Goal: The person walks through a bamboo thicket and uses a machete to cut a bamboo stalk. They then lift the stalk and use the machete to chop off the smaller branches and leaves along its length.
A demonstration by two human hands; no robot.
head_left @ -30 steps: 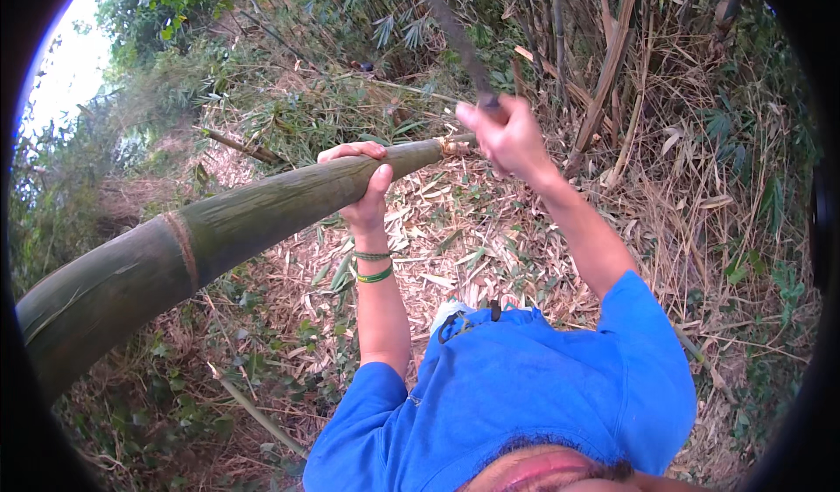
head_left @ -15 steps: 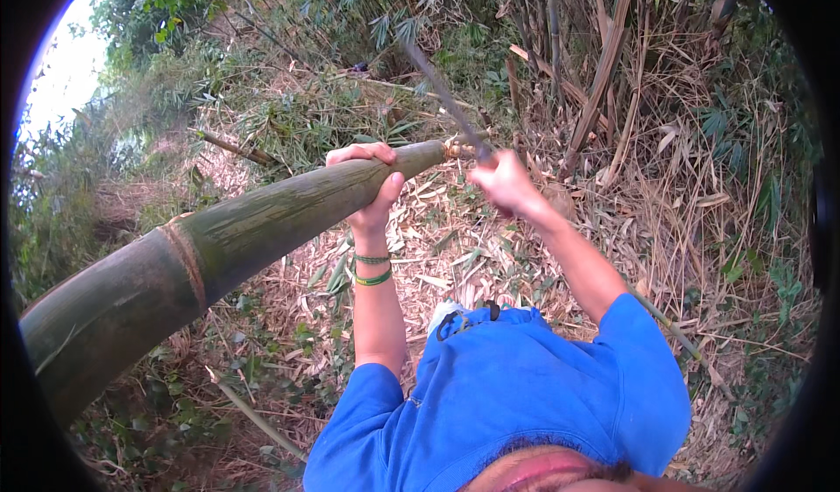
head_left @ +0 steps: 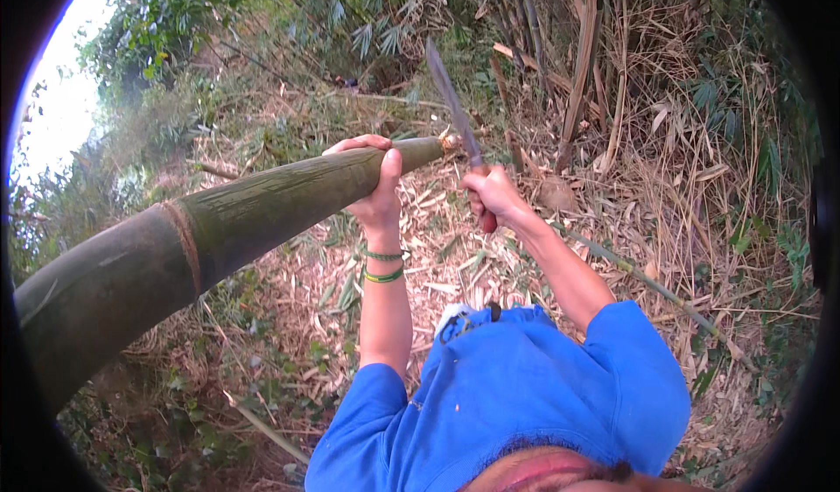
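A thick green bamboo pole (head_left: 219,229) runs from the lower left up to a cut tip near the middle. My left hand (head_left: 378,177) wraps around the pole close to that tip; green bands circle the wrist. My right hand (head_left: 490,196) grips the handle of a long knife (head_left: 451,98), whose blade points up and slightly left, its lower part right beside the pole's cut end. Both arms come out of blue short sleeves (head_left: 525,396).
Dry leaves and bamboo litter cover the sloping ground (head_left: 455,264). Standing bamboo stalks (head_left: 582,63) and dead canes crowd the upper right. Green shrubs (head_left: 175,19) fill the upper left, and a thin green stem (head_left: 647,282) lies on the right.
My right hand has dropped lower and nearer, and the knife has swung from leaning far up-left to more upright beside the pole's tip. The left hand keeps its grip.
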